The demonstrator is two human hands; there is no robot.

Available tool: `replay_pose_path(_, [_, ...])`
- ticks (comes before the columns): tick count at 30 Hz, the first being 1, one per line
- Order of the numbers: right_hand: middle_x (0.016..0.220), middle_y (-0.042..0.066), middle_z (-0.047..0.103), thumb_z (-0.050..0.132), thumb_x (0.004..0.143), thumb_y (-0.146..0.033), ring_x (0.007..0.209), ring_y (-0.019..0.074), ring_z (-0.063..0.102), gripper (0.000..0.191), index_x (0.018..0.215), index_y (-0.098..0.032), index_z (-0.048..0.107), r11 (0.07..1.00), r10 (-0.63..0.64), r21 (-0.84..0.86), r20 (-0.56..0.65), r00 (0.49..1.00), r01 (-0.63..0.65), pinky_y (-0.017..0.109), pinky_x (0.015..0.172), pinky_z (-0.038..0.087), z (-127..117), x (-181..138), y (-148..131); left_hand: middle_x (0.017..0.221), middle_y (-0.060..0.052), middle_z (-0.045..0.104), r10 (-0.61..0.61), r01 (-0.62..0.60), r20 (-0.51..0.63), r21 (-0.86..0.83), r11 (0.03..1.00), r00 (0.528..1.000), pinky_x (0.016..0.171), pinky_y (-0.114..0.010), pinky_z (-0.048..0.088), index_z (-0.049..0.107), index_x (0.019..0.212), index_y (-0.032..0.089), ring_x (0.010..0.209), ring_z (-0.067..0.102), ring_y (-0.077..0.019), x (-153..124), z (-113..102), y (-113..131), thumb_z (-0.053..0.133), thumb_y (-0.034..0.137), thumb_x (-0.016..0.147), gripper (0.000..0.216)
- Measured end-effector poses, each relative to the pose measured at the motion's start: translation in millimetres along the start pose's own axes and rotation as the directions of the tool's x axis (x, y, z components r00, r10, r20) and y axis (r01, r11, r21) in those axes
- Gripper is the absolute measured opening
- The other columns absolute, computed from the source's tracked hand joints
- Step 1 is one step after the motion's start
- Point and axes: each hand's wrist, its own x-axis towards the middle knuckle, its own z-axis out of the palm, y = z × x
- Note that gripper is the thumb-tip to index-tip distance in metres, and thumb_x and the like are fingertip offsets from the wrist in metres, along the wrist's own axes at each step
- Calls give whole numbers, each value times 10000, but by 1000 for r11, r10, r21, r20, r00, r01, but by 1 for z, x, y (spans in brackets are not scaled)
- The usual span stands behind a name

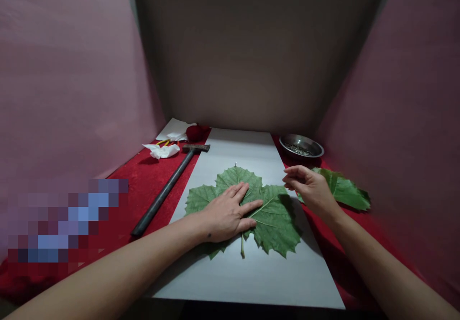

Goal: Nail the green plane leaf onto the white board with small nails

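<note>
My left hand (230, 210) lies flat, fingers spread, on a large lobed green leaf (276, 219), pressing it against a white board (287, 281). The leaf's stem points toward me. At the leaf's far tip a small thin nail (235, 164) stands upright. My right hand (307, 183) hovers by the board's right edge with thumb and fingers pinched together. Whatever it may hold is too small to make out. Behind that hand, more green leaves (345, 190) lie on the red cloth.
A hammer (165, 190) lies left of the leaf, its head touching the board's edge. At the back right stands a metal bowl (302, 146) of small thin metal pieces. Crumpled white tissue (163, 151) and a dark red ball-like thing (196, 132) sit at the back left on red cloth (108, 219).
</note>
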Motion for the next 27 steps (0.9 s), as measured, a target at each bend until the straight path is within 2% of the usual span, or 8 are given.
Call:
replay_pose_path(3, [820,44,656,660,694,-336,728,174,624,250,899,-197,624,1000,-17,-2,8,1000,18,313,680,534,0,0,3,1538,-40,71,-8,8,9,8,1000,1000,1088,-461,183,287,1413,345,1381,101,-333,0,-1,1,309,546,924,529])
replay_pose_path(6, [814,35,655,644,706,-320,692,160,617,229,902,-202,626,1000,-19,-23,16,1000,20,296,652,526,1,1,8,1535,-59,86,-3,3,0,15,1000,1000,1090,-456,178,290,1414,336,1382,101,-329,0,-1,2,298,550,924,535])
replay_pose_path(10, [814,37,668,622,719,-312,661,160,618,233,924,-204,643,988,-44,-147,-7,999,43,297,641,506,0,3,11,1532,-76,95,12,-12,-5,18,1000,1000,1089,-450,177,291,1415,333,1383,102,-323,-1,0,2,266,566,924,543])
replay_pose_path(13, [812,39,680,634,696,-300,715,177,627,205,879,-208,650,973,-75,-224,-48,996,62,297,670,495,-2,9,16,1533,-71,94,8,-8,-2,22,1000,1000,1089,-453,174,285,1417,333,1385,87,-320,-1,0,2,264,566,924,545])
replay_pose_path(21, [698,20,659,598,697,-311,650,163,596,118,742,-207,627,941,-103,-330,-72,992,74,267,615,454,-3,15,29,1532,-78,95,4,-4,4,30,1000,1000,1088,-453,181,287,1416,333,1382,105,-323,1,0,1,287,557,924,540])
replay_pose_path(27, [684,11,661,572,689,-313,642,161,598,133,732,-203,634,928,-101,-366,-72,992,68,264,616,446,-3,15,33,1533,-79,92,10,-10,-7,55,998,1000,1087,-460,185,285,1416,332,1380,114,-327,1,1,0,284,549,928,534])
